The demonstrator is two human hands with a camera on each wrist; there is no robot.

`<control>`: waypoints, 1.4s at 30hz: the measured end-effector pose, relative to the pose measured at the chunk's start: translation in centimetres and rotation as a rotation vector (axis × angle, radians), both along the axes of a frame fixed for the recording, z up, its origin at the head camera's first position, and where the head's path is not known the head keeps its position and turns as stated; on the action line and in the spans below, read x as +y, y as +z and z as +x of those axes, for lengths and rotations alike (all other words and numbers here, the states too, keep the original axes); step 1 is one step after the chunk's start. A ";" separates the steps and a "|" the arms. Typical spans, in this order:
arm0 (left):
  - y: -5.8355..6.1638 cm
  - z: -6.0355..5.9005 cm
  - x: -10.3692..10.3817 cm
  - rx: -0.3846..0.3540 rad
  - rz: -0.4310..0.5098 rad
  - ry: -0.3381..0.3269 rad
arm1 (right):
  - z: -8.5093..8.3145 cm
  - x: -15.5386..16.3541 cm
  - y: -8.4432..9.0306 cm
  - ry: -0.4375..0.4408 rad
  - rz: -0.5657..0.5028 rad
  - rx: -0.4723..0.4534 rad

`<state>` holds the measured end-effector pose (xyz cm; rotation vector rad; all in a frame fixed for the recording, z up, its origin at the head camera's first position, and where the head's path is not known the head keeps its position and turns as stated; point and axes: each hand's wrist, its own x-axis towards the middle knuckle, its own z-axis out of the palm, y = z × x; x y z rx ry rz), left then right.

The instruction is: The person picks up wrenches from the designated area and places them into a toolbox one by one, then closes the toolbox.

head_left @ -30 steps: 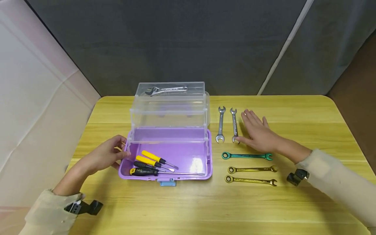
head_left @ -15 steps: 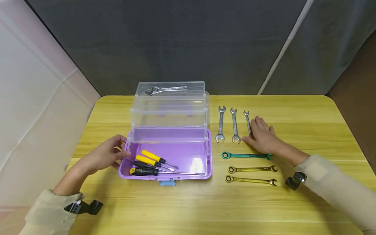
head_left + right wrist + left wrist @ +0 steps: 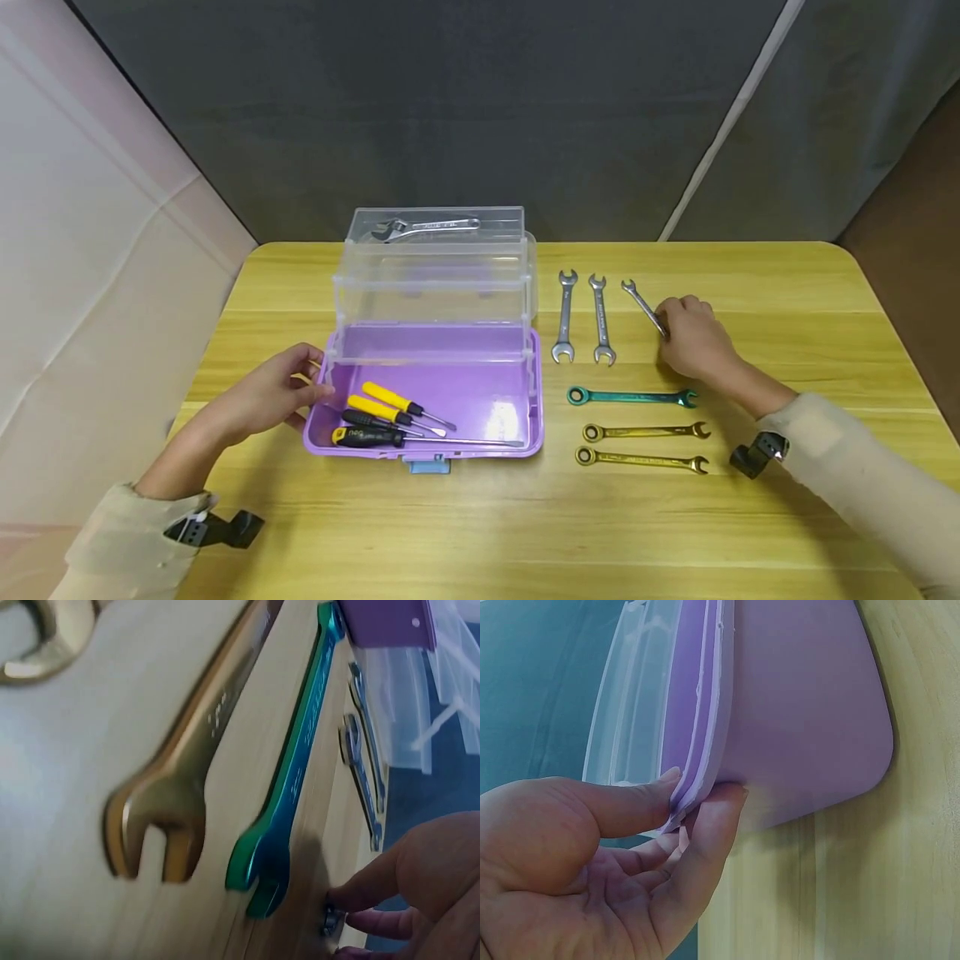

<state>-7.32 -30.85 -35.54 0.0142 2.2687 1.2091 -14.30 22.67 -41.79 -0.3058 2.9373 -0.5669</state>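
Observation:
My right hand (image 3: 667, 325) pinches the near end of a small silver wrench (image 3: 639, 300), which lies aslant on the yellow table right of two larger silver wrenches (image 3: 564, 317). In the right wrist view my fingertips (image 3: 375, 889) meet that wrench's end (image 3: 328, 921) beside the green wrench (image 3: 292, 795). My left hand (image 3: 311, 379) grips the left rim of the open purple toolbox (image 3: 487, 392). In the left wrist view its thumb and finger (image 3: 705, 787) pinch the purple rim (image 3: 709, 712). Several screwdrivers (image 3: 390, 414) lie in the box.
The clear tiered trays (image 3: 435, 283) stand raised behind the box, an adjustable wrench (image 3: 423, 227) in the top one. A green wrench (image 3: 630, 397) and two gold ones (image 3: 645, 432) lie near my right forearm. A grey curtain backs the table.
My right hand slid right from over the wrenches and curled its fingers onto the small silver wrench, whose near end swung right. My left hand stayed on the box rim.

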 end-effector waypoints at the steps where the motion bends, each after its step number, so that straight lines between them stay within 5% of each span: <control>1: 0.0 0.0 0.0 -0.001 0.000 0.001 | -0.1 0.2 0.0 -0.014 -0.002 -0.008; 13: 0.0 0.1 0.0 -0.003 0.006 0.003 | -2.1 2.2 -0.2 -0.064 -0.010 -0.083; 24: -0.1 0.1 -0.1 0.004 0.001 -0.001 | -2.8 2.5 0.3 -0.089 -0.072 -0.263; 42: -0.1 0.1 0.0 0.005 0.005 -0.003 | -2.6 3.3 0.4 -0.118 -0.247 -0.241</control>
